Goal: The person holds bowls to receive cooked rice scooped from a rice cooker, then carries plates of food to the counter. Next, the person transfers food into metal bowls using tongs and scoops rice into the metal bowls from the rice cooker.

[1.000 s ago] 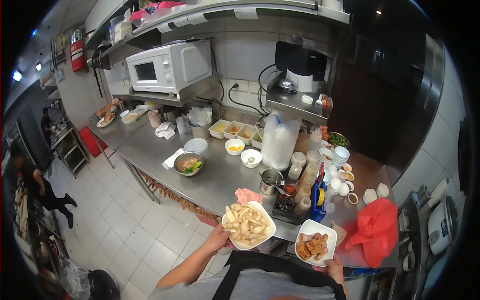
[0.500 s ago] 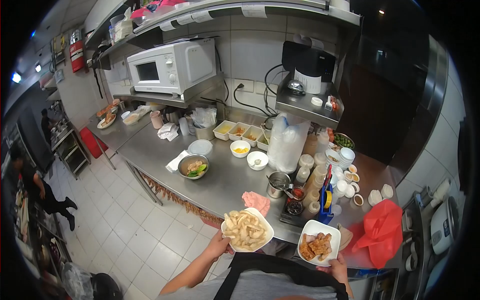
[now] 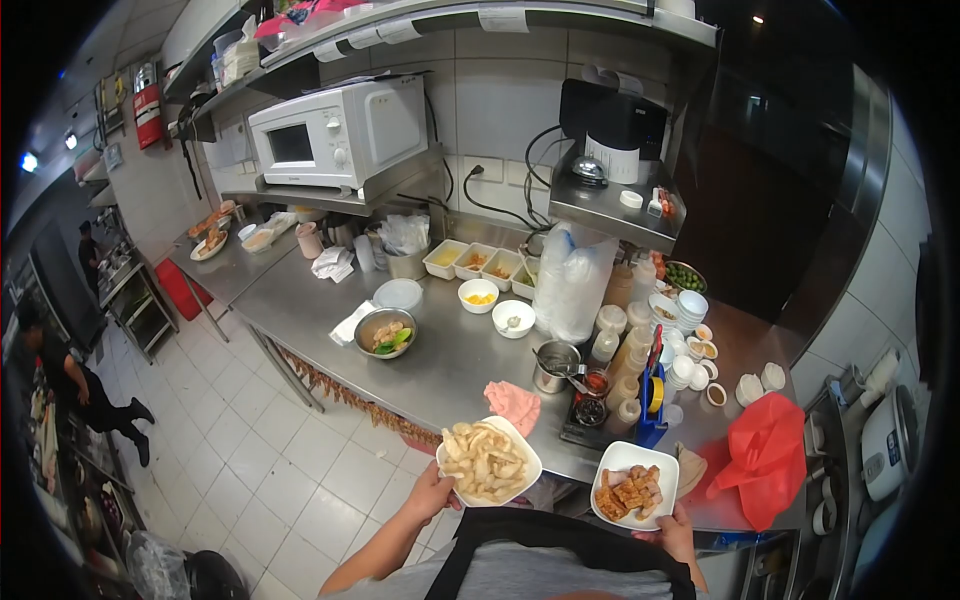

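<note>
Little changed — left grip (image 3: 432, 492) still holds the pale-strip bowl (image 3: 531, 465) near the pink cloth (image 3: 512, 398), right grip (image 3: 677, 536) the meat bowl (image 3: 655, 456) — neither free.

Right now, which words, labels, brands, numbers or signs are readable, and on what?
No text reads with certainty.
Microwave: front markings too small.
Black printer: brand mark too small.
White paper hanging from it: any print too small.
Overhead paper slips: blurred.
Fire extinguisher: label blurred.

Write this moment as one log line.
left hand: holds white dish, pale pieces inside | right hand: holds second white dish, browned pieces inside | counter: pink cloth
</note>
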### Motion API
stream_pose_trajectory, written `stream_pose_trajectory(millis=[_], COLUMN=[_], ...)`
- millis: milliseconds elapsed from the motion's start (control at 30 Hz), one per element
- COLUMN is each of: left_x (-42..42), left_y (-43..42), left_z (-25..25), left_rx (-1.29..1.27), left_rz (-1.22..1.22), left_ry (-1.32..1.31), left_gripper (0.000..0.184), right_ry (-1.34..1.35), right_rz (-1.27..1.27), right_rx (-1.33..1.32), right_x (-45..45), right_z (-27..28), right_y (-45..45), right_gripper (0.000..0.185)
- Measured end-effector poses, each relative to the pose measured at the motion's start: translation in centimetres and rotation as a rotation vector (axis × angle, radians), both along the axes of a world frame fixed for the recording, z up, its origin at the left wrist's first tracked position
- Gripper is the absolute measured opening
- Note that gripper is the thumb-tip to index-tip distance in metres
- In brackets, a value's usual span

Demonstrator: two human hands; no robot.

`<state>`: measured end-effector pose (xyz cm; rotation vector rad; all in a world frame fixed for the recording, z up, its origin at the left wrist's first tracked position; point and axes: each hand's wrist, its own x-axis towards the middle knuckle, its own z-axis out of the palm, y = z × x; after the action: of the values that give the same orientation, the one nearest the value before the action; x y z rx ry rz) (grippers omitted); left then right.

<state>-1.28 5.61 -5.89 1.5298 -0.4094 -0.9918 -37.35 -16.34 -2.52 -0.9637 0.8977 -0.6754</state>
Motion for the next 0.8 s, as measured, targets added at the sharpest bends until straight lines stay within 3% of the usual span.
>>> stream_pose_trajectory(millis=[200,367,433,633,800], left_x=[0.2,2.0,1.7,-2.9,-10.3], left_y=[0.0,-2.5,-4.1,-12.2,-21.7], left_z=[1.6,7.6,11.1,18.4,19.9], left_rx=[0.007,0.063,0.068,0.021,-0.112], left_rz=[-0.091,-0.381,-0.483,-0.721,-0.791], left_ry=[-0.091,-0.133,-0.131,-0.047,-0.002], left_gripper=[0.035,0.031,0.031,0.031,0.028], right_ry=[0.029,0.067,-0.038,-0.159,-0.139], right_rz=[-0.017,-0.022,-0.014,-0.034,-0.167], right_rx=[-0.016,-0.04,0.021,-0.052,-0.197], right_x=[-0.6,-3.3,-5.1,-10.7,-16.3], right_z=[0.9,4.8,6.4,12.9,16.3], right_y=[0.5,-0.3,-1.0,-5.3,-11.6], right_gripper=[0.047,0.046,0.047,0.047,0.043])
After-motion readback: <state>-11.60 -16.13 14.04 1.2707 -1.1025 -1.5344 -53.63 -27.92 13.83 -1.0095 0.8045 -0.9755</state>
